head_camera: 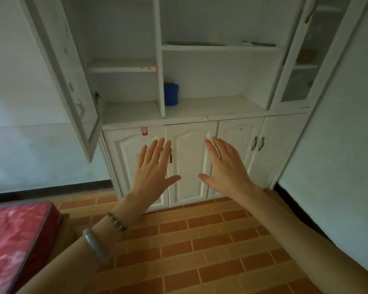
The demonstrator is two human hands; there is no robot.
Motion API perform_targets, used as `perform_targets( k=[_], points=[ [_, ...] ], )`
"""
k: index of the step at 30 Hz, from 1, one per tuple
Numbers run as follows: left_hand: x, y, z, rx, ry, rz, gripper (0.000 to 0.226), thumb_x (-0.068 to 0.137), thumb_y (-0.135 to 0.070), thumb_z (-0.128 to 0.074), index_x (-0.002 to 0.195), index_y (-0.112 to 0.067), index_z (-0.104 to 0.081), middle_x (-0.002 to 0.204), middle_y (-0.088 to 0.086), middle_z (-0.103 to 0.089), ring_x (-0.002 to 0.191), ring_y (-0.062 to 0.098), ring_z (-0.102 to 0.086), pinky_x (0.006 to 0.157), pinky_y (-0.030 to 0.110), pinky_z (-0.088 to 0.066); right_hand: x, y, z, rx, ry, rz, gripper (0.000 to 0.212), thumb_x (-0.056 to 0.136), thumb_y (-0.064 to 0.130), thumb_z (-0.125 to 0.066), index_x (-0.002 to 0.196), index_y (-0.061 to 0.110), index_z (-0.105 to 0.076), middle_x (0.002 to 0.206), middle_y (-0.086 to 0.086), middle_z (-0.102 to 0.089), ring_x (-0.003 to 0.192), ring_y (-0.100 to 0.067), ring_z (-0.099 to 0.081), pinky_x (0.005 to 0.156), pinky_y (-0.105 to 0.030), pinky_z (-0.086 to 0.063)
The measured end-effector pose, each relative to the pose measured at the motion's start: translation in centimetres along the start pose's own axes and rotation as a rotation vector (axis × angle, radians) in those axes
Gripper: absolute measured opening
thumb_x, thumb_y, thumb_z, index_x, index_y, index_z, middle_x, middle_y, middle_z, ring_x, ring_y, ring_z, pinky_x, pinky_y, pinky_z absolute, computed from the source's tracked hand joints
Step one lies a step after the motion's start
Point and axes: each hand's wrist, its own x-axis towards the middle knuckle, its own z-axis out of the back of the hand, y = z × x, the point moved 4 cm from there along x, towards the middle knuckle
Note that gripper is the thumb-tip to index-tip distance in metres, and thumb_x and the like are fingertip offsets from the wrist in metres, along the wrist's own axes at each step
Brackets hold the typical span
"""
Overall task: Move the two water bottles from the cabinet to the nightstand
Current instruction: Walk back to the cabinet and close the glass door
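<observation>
Hands empty: left hand (153, 166) & right hand (225, 166) flat, fingers spread, near cabinet (200, 119). No bottles visible, nightstand out of view; only blue container (170, 94) shows. Risk: grabbing wrong item.

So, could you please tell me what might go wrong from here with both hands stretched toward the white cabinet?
1. No water bottles show on the open shelves; only a blue lidded container stands there, so it could get grabbed by mistake.
2. The open left-hand white cabinet door juts into the room and could be bumped.
3. Both the left hand and the right hand are empty; the lower doors are shut.
</observation>
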Motion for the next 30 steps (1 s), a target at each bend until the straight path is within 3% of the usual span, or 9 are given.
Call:
perform_targets(
  k=[5,9,17,22,30],
  points=[
    [2.0,5.7,-1.7,0.043,0.004,0.108,0.098,0.078,-0.057,-0.059,0.147,-0.009,-0.009,0.155,0.013,-0.011,0.143,0.027,-0.003,0.114,0.043,0.002,6.6,2.4,-2.9,0.059,0.001,0.128,0.090,0.083,0.049,-0.058,0.145,0.012,-0.004,0.155,-0.012,-0.008,0.141,-0.026,-0.005,0.114,-0.039,-0.005],
    [4.5,11.2,-2.9,0.110,-0.011,0.178,0.100,0.074,-0.058,-0.064,0.146,-0.007,-0.016,0.153,0.014,-0.022,0.141,0.028,-0.011,0.113,0.044,-0.004,12.4,4.7,-4.9,0.127,0.010,0.186,0.090,0.084,0.047,-0.058,0.145,0.014,-0.002,0.155,-0.011,-0.007,0.142,-0.025,-0.003,0.116,-0.041,-0.007],
    [11.0,21.0,-1.6,0.189,-0.072,0.203,0.094,0.074,-0.054,-0.066,0.142,-0.002,-0.026,0.145,0.017,-0.037,0.134,0.033,-0.033,0.113,0.049,-0.017,24.3,8.9,-5.6,0.198,-0.089,0.277,0.081,0.083,0.034,-0.063,0.142,0.005,-0.017,0.135,-0.016,-0.045,0.121,-0.030,-0.042,0.102,-0.036,-0.032],
    [13.5,25.6,0.2,0.204,-0.158,0.265,0.092,0.071,-0.048,-0.072,0.139,-0.001,-0.033,0.138,0.017,-0.047,0.127,0.033,-0.043,0.110,0.049,-0.026,29.7,11.2,-5.8,0.203,-0.157,0.321,0.076,0.082,0.032,-0.063,0.141,0.005,-0.023,0.132,-0.017,-0.048,0.118,-0.031,-0.046,0.099,-0.040,-0.037],
    [12.1,31.6,5.5,0.265,-0.293,0.432,0.095,0.072,-0.051,-0.068,0.141,-0.001,-0.027,0.147,0.021,-0.032,0.135,0.037,-0.030,0.110,0.049,-0.022,35.0,15.3,-4.2,0.227,-0.226,0.442,0.075,0.085,0.035,-0.059,0.142,0.007,-0.020,0.141,-0.016,-0.039,0.127,-0.030,-0.037,0.105,-0.039,-0.030]
  ],
)
